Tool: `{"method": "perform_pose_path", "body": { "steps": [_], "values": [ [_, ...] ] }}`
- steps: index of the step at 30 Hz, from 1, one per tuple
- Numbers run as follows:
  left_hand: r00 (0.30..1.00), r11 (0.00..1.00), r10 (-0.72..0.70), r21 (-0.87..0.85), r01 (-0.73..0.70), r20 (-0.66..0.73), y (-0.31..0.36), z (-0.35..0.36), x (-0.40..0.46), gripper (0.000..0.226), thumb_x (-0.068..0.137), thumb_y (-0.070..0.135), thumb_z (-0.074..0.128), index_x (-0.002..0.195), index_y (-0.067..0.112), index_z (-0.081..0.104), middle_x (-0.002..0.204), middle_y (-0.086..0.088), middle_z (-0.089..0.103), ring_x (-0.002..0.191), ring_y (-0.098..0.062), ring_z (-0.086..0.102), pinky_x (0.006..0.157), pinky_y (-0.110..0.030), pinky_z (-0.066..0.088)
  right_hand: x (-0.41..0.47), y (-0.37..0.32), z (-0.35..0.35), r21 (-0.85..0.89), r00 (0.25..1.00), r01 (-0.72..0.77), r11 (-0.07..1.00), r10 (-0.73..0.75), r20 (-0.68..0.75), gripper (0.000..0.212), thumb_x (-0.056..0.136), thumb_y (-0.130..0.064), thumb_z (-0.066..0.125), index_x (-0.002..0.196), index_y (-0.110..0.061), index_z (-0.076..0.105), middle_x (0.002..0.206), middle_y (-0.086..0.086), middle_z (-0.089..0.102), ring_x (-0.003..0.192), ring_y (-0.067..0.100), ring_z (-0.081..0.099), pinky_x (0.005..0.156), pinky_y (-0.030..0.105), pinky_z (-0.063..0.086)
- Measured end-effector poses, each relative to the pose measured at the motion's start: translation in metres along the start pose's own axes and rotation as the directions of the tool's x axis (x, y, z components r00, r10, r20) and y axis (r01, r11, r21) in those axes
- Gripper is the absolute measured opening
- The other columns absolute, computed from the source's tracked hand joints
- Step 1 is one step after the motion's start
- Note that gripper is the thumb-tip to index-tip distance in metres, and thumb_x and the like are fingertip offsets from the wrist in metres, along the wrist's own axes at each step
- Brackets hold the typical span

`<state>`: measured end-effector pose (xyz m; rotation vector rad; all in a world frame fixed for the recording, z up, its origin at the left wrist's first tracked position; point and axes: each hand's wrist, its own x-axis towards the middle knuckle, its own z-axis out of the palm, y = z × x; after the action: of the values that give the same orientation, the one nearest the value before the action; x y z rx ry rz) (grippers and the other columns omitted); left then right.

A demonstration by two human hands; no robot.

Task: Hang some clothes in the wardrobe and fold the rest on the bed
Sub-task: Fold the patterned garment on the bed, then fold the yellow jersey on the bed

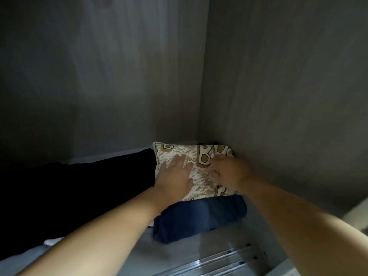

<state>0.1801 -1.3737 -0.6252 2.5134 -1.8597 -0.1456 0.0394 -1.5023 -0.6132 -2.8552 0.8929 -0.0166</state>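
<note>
My left hand point(175, 173) lies flat on the printed folded garment point(196, 170), fingers straight and spread toward twelve o'clock, palm pressing down; it grips nothing. My right hand point(227, 172) rests on the same garment just to the three o'clock side, fingers bent a little, the tips near its far right corner. Whether they pinch the cloth there or only press it I cannot tell, as the picture is blurred.

I judge I hold both palms on top to settle this piece squarely on the pile and flatten it so it will not slide.

The printed garment, cream with tan lettering, sits on top of a folded blue garment point(201, 218), whose front edge sticks out toward six o'clock beneath it. The pile is tucked into the wardrobe's back right corner, against the side panel point(288, 96) at three o'clock and near the back panel point(99, 76) at twelve. At nine o'clock, touching the pile, lies a dark garment point(79, 196) along the shelf point(179, 253). Metal rails point(225, 261) run at the shelf's front edge, at five o'clock.
</note>
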Motion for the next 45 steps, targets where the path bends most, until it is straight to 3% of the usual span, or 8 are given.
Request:
{"method": "perform_pose_path", "body": {
  "steps": [3, 7, 18, 23, 30, 36, 40, 45],
  "values": [
    [0.993, 0.999, 0.01, -0.03, -0.013, -0.117, -0.005, -0.021, -0.018, 0.048, 0.098, 0.026, 0.037, 0.145, 0.016, 0.032, 0.151, -0.008, 0.03, 0.136, -0.022, 0.029, 0.11, -0.037, 0.028, -0.014, -0.018, -0.02, -0.041, 0.983, -0.084, 0.996, 0.076, -0.168, 0.033, 0.102, -0.027, 0.034, 0.117, -0.01, 0.059, 0.125, 0.009, 0.054, 0.105, 0.021, 0.055, 0.075, 0.026, 0.039],
    [0.997, 0.998, -0.031, -0.05, 0.034, 0.064, 0.001, -0.064, -0.055, 0.028, 0.097, 0.019, 0.038, 0.12, 0.013, 0.053, 0.123, -0.008, 0.054, 0.113, -0.023, 0.048, 0.085, -0.031, 0.04, -0.045, -0.054, -0.062, -0.065, 0.993, -0.117, 0.991, 0.117, -0.01, 0.033, 0.102, -0.025, 0.034, 0.119, -0.01, 0.058, 0.129, 0.012, 0.052, 0.111, 0.025, 0.054, 0.088, 0.03, 0.043],
    [0.975, 0.999, 0.016, -0.036, -0.008, 0.22, 0.059, -0.285, -0.124, 0.034, 0.098, 0.023, 0.041, 0.128, 0.015, 0.055, 0.125, -0.009, 0.056, 0.111, -0.027, 0.055, 0.087, -0.031, 0.047, -0.128, -0.126, -0.277, -0.136, 0.953, -0.157, 0.978, 0.186, 0.238, 0.033, 0.1, -0.027, 0.038, 0.12, -0.014, 0.059, 0.123, 0.009, 0.06, 0.11, 0.029, 0.059, 0.084, 0.034, 0.046],
    [0.965, 0.98, 0.185, -0.106, -0.167, 0.185, 0.107, -0.403, -0.165, 0.02, 0.094, 0.023, 0.044, 0.107, 0.016, 0.059, 0.113, -0.008, 0.06, 0.101, -0.029, 0.059, 0.076, -0.03, 0.046, -0.201, -0.133, -0.393, -0.228, 0.946, -0.145, 0.963, 0.203, 0.253, 0.032, 0.099, -0.025, 0.039, 0.12, -0.015, 0.062, 0.12, 0.006, 0.062, 0.108, 0.03, 0.059, 0.072, 0.034, 0.041],
    [0.911, 0.916, 0.4, -0.069, -0.395, 0.102, 0.168, -0.559, -0.208, 0.033, 0.093, 0.018, 0.039, 0.119, 0.02, 0.058, 0.122, -0.006, 0.061, 0.108, -0.029, 0.057, 0.085, -0.035, 0.046, -0.338, -0.138, -0.537, -0.266, 0.859, -0.416, 0.87, 0.472, 0.2, 0.03, 0.096, -0.028, 0.041, 0.12, -0.021, 0.059, 0.121, 0.002, 0.062, 0.111, 0.028, 0.06, 0.078, 0.033, 0.045],
    [0.821, 0.821, 0.57, -0.022, -0.57, 0.037, 0.281, -0.643, -0.236, 0.03, 0.091, 0.02, 0.04, 0.114, 0.018, 0.06, 0.125, -0.009, 0.059, 0.111, -0.033, 0.056, 0.087, -0.037, 0.048, -0.452, -0.102, -0.641, -0.295, 0.769, -0.579, 0.76, 0.63, 0.114, 0.03, 0.095, -0.024, 0.039, 0.114, -0.013, 0.06, 0.119, 0.009, 0.062, 0.109, 0.031, 0.06, 0.069, 0.033, 0.039],
    [0.734, 0.734, 0.679, 0.0, -0.679, -0.006, 0.383, -0.666, -0.256, 0.028, 0.091, 0.021, 0.04, 0.11, 0.019, 0.06, 0.119, -0.01, 0.061, 0.108, -0.032, 0.057, 0.086, -0.038, 0.048, -0.536, -0.064, -0.684, -0.322, 0.71, -0.651, 0.687, 0.702, 0.062, 0.032, 0.097, -0.024, 0.036, 0.116, -0.012, 0.059, 0.118, 0.009, 0.061, 0.107, 0.03, 0.06, 0.068, 0.033, 0.04],
    [0.7, 0.701, 0.712, -0.002, -0.713, -0.062, 0.5, -0.675, -0.274, 0.032, 0.093, 0.025, 0.041, 0.119, 0.02, 0.058, 0.125, -0.009, 0.059, 0.112, -0.031, 0.055, 0.085, -0.035, 0.041, -0.64, -0.01, -0.71, -0.375, 0.62, -0.717, 0.588, 0.784, 0.044, 0.034, 0.1, -0.027, 0.034, 0.119, -0.013, 0.057, 0.122, 0.009, 0.06, 0.111, 0.03, 0.059, 0.069, 0.032, 0.041]
  ]
}}
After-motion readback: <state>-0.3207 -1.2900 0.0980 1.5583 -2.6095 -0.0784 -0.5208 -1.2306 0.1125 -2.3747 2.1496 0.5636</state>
